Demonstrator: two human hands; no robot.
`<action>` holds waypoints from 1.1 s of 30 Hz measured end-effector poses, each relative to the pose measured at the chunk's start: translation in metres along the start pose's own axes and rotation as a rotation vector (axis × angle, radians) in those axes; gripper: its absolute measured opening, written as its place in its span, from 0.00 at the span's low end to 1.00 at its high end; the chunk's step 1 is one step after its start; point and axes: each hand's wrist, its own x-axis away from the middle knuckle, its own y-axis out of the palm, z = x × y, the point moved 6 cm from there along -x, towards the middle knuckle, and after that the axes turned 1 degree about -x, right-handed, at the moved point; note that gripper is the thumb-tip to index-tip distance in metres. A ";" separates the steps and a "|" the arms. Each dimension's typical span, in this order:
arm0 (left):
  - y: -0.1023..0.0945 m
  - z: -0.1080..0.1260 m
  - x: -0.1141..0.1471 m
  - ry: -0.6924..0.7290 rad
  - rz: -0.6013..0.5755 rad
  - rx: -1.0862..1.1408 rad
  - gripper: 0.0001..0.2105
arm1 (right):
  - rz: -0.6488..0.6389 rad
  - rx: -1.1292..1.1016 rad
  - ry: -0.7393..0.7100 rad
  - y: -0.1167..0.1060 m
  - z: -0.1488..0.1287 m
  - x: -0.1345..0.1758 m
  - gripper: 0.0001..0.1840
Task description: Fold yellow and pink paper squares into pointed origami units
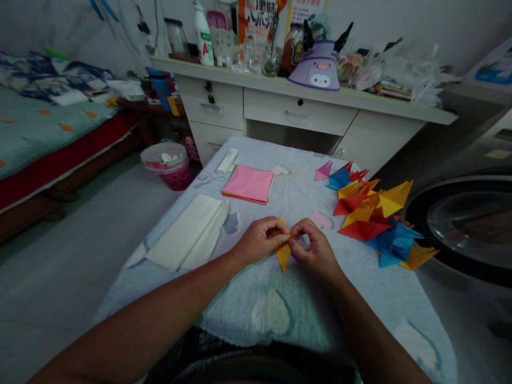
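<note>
A small piece of folded yellow origami paper (284, 257) is held between both hands, low over the cloth-covered table. My left hand (262, 240) pinches it from the left, thumb and fingertips closed together. From the right, my right hand (314, 246) pinches its edge between thumb and forefinger. One pointed end sticks out toward me and a smaller tip shows above the left fingers; the part between the fingertips is hidden. Beyond my hands lies a stack of square paper sheets (248, 183), pink on top. Several folded paper cranes (365, 230) in red, yellow and blue are heaped at the right.
The table (256, 320) wears a pale blue cloth. Folded whitish paper or cloth (186, 234) lies left, with a white box (228, 161) farther back. Behind stands a cluttered white desk (298, 112). A pink bin (170, 168) is on the floor; a washing machine (472, 224) stands right.
</note>
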 end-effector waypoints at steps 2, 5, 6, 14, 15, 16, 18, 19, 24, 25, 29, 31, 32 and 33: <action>0.000 0.000 0.000 -0.005 -0.004 -0.003 0.02 | 0.021 0.050 -0.046 -0.001 -0.003 0.000 0.05; 0.000 0.000 0.000 0.000 -0.004 -0.006 0.02 | 0.049 0.098 -0.097 -0.002 -0.006 0.000 0.06; 0.000 0.000 0.000 0.002 -0.002 -0.007 0.02 | 0.056 0.105 -0.108 -0.002 -0.007 0.001 0.06; 0.000 0.000 0.000 0.030 -0.001 -0.059 0.02 | 0.051 0.091 -0.131 -0.003 -0.012 0.001 0.06; 0.000 0.001 0.000 0.039 -0.003 -0.059 0.02 | 0.050 0.087 -0.130 -0.003 -0.013 0.001 0.06; 0.001 0.002 0.000 0.045 -0.004 -0.058 0.02 | 0.051 0.085 -0.130 -0.004 -0.013 0.001 0.06; 0.001 0.003 0.000 0.056 -0.006 -0.057 0.02 | 0.059 0.083 -0.124 -0.004 -0.014 0.001 0.07; 0.001 0.003 0.001 0.059 -0.007 -0.059 0.02 | 0.062 0.084 -0.121 -0.005 -0.014 0.001 0.07; 0.001 0.005 0.001 0.079 -0.008 -0.071 0.02 | 0.059 0.096 -0.117 -0.005 -0.014 0.000 0.07; 0.001 0.005 0.001 0.084 -0.010 -0.074 0.02 | 0.057 0.099 -0.114 -0.004 -0.014 0.000 0.07; 0.001 0.006 0.001 0.103 -0.012 -0.094 0.02 | 0.052 0.100 -0.104 -0.004 -0.014 0.000 0.07; 0.001 0.007 0.002 0.107 -0.009 -0.105 0.02 | 0.054 0.098 -0.105 -0.003 -0.014 0.000 0.07; 0.002 0.007 0.002 0.109 -0.008 -0.109 0.02 | 0.056 0.098 -0.106 -0.003 -0.014 0.000 0.07; 0.002 0.008 0.002 0.113 -0.009 -0.114 0.02 | 0.056 0.098 -0.107 -0.003 -0.015 0.000 0.07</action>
